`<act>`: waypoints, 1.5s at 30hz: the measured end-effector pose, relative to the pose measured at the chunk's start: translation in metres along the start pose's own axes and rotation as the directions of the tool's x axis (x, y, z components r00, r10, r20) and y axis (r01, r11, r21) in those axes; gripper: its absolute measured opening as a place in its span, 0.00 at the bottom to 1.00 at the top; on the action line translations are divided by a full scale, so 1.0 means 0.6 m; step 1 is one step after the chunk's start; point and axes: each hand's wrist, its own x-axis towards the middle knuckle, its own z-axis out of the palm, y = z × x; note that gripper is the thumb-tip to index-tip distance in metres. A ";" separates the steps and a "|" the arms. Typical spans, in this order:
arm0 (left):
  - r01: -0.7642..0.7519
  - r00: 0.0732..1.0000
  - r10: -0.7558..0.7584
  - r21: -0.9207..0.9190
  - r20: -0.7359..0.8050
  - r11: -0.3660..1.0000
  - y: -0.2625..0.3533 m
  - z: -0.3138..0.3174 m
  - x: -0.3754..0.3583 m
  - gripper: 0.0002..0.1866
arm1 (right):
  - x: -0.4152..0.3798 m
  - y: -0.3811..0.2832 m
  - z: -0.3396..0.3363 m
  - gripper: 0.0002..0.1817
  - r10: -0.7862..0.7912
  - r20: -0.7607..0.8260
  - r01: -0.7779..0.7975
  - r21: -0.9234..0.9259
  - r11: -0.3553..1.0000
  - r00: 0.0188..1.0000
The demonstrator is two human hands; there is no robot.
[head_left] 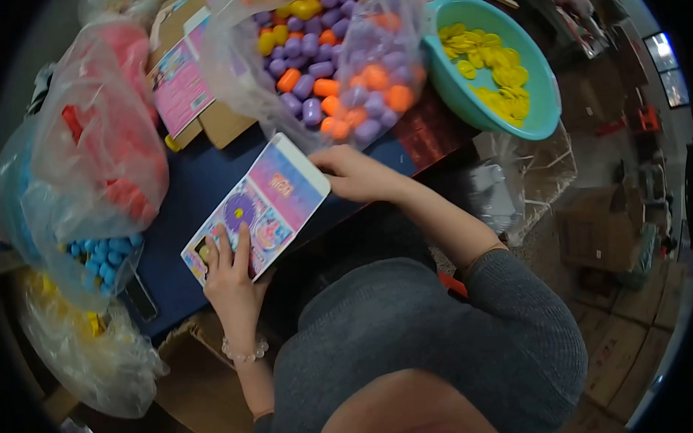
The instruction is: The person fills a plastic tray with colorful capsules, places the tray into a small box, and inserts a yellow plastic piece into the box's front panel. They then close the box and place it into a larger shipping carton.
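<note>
A printed pink and blue card (281, 190) with a white top strip lies aslant in front of me. On it sits a purple round piece (239, 210) with a yellow centre. My left hand (233, 285) holds the card's lower end, fingers laid across its face and thumb by the near edge. A small yellowish piece (203, 252) shows beside those fingers. My right hand (358, 174) is curled at the upper right edge of the card; its fingertips are partly hidden. Just beyond is a clear bag of purple, orange and yellow capsules (310, 46).
A turquoise basin (547, 95) of yellow discs stands at the far right. To the left are bags of red pieces (124, 190), blue pieces (104, 259) and yellow pieces (94, 324). A phone (141, 298) lies at the blue table's edge (185, 295). Cardboard boxes (602, 227) stand on the right.
</note>
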 end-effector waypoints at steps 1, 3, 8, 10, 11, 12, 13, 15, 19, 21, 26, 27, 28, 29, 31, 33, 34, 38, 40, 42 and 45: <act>0.018 1.000 -0.018 0.004 0.000 1.000 0.003 0.000 -0.001 0.49 | -0.028 -0.058 -0.061 0.09 0.108 0.018 -0.106 -0.105 0.989 0.994; 0.016 1.000 -0.016 0.004 -0.007 1.000 0.008 0.004 0.001 0.49 | -0.085 -0.084 -0.184 0.11 0.332 -0.434 -0.289 0.163 0.943 0.837; 0.044 0.999 -0.044 0.007 -0.007 0.999 0.012 -0.002 -0.001 0.50 | -0.162 0.097 -0.517 0.12 0.272 -0.524 -0.591 -0.729 0.346 0.807; 0.059 0.998 -0.059 0.003 -0.006 0.998 0.009 0.000 0.002 0.50 | -0.176 0.174 -0.557 0.13 0.282 -0.387 -0.468 -0.817 0.336 0.878; 0.060 0.998 -0.060 -0.001 0.006 0.998 0.008 0.001 0.000 0.50 | -0.179 0.193 -0.552 0.12 0.259 -0.348 -0.419 -0.855 0.305 0.901; 0.107 0.994 -0.107 0.006 0.009 0.994 0.009 0.000 -0.001 0.50 | -0.179 0.204 -0.542 0.11 0.239 -0.300 -0.361 -0.890 0.278 0.923; 0.081 0.997 -0.081 -0.013 0.006 0.997 0.009 -0.001 0.001 0.50 | -0.175 0.209 -0.542 0.10 0.250 -0.315 -0.380 -0.880 0.285 0.916; 0.087 0.996 -0.086 -0.034 0.017 0.996 0.011 -0.006 0.001 0.49 | -0.173 0.202 -0.538 0.08 0.217 -0.342 -0.401 -0.838 0.370 0.914; 0.103 0.995 -0.104 -0.085 -0.008 0.991 -0.005 -0.008 0.003 0.46 | -0.130 0.073 -0.517 0.08 0.157 -0.566 -0.587 -0.771 0.247 0.809; 0.105 0.994 -0.108 -0.125 -0.014 0.987 -0.012 -0.015 0.009 0.45 | -0.086 0.004 -0.474 0.08 0.018 -0.444 -0.335 -0.648 0.684 0.896; 0.128 0.992 -0.125 -0.280 0.027 0.951 -0.041 -0.047 0.034 0.44 | 0.112 -0.158 -0.112 0.09 -0.268 0.086 0.275 -0.490 0.827 0.960; 0.120 0.993 -0.107 -0.306 0.058 0.945 -0.049 -0.048 0.039 0.43 | 0.154 -0.146 -0.066 0.08 -0.243 0.208 0.315 -0.476 0.821 0.948; 0.116 0.992 -0.090 -0.333 0.092 0.936 -0.057 -0.050 0.043 0.43 | 0.192 -0.133 -0.027 0.08 -0.204 0.312 0.344 -0.503 0.793 0.928; 0.090 0.994 -0.061 -0.335 0.095 0.938 -0.065 -0.054 0.050 0.42 | 0.225 -0.122 0.004 0.09 -0.155 0.415 0.375 -0.524 0.765 0.896; 0.054 0.991 -0.016 -0.289 0.130 0.956 -0.082 -0.062 0.067 0.41 | 0.272 -0.106 0.044 0.08 0.004 0.531 0.333 -0.538 0.774 0.848; 0.007 0.995 0.025 -0.302 0.099 0.953 -0.105 -0.048 0.077 0.42 | 0.307 -0.073 0.059 0.08 -0.003 0.622 0.404 -0.505 0.763 0.783; 0.001 0.991 0.041 -0.320 0.125 0.947 -0.111 -0.051 0.083 0.42 | 0.318 -0.060 0.065 0.08 -0.018 0.700 0.477 -0.467 0.745 0.714; -0.054 0.988 0.100 -0.338 0.120 0.940 -0.132 -0.045 0.102 0.42 | 0.323 -0.036 0.075 0.06 -0.019 0.697 0.471 -0.464 0.751 0.717; -0.056 0.985 0.107 -0.335 0.136 0.940 -0.128 -0.051 0.109 0.42 | 0.331 -0.017 0.066 0.06 0.000 0.696 0.475 -0.489 0.732 0.718; -0.053 0.981 0.109 -0.318 0.159 0.946 -0.114 -0.078 0.116 0.42 | 0.325 -0.015 0.069 0.06 0.015 0.691 0.481 -0.519 0.707 0.723; -0.030 0.976 0.097 -0.323 0.195 0.946 -0.111 -0.088 0.120 0.42 | 0.325 -0.013 0.062 0.06 0.034 0.680 0.492 -0.563 0.664 0.733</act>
